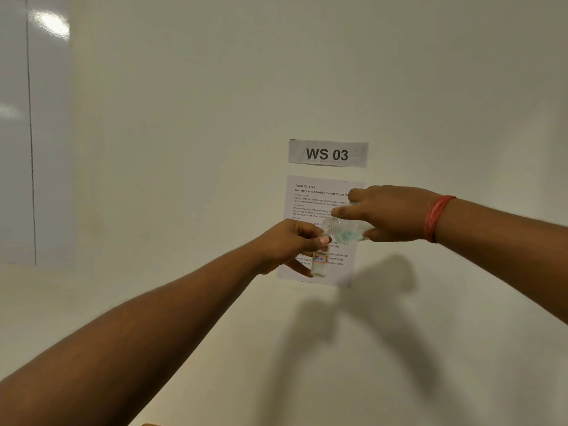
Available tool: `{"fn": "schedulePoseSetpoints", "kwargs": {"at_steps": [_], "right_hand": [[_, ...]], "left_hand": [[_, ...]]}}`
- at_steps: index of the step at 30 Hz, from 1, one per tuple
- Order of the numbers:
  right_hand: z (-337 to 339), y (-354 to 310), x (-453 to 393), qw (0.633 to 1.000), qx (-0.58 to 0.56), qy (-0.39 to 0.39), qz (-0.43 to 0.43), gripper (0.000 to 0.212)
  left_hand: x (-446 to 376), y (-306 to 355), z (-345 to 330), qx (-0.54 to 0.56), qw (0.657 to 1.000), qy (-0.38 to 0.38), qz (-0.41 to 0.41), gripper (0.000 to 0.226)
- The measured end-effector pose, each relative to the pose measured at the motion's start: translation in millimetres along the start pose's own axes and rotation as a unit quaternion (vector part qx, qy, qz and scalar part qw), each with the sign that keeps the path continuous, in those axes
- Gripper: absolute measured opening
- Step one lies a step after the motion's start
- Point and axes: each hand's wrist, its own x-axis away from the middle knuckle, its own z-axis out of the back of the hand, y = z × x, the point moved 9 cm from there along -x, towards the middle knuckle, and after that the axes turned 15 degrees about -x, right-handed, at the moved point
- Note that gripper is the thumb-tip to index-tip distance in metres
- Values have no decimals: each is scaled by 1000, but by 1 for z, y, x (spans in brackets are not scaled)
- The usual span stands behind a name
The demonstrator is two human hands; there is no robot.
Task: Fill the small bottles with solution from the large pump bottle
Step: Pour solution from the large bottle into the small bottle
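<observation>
A large clear bottle is being tipped over a small bottle, both held up in front of a pale wall.

The right hand (390, 213), its wrist wrapped in a red thread band (436, 218), is being kept curled round the large bottle (345, 230), which is lying almost sideways with its open neck pointing left and down, bluish liquid pooled inside. The left hand (292, 244) is being used to pinch the small bottle (319, 264) upright by its top, just beneath that neck. A printed sheet (310, 198) is hanging behind, under a "WS 03" label (327, 153).

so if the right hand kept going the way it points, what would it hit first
Likely the left hand, gripping the small bottle: the right hand points leftward, holding the tilted large bottle at its mouth. Depth is uncertain.
</observation>
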Motion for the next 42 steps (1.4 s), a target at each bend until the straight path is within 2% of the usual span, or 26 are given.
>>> {"fn": "schedulePoseSetpoints", "kwargs": {"at_steps": [42], "right_hand": [[-6,2,-3,1000,-7,-6,-1,72]], "left_hand": [[-3,-4,-1,-3,1000,1,-2,24]]}}
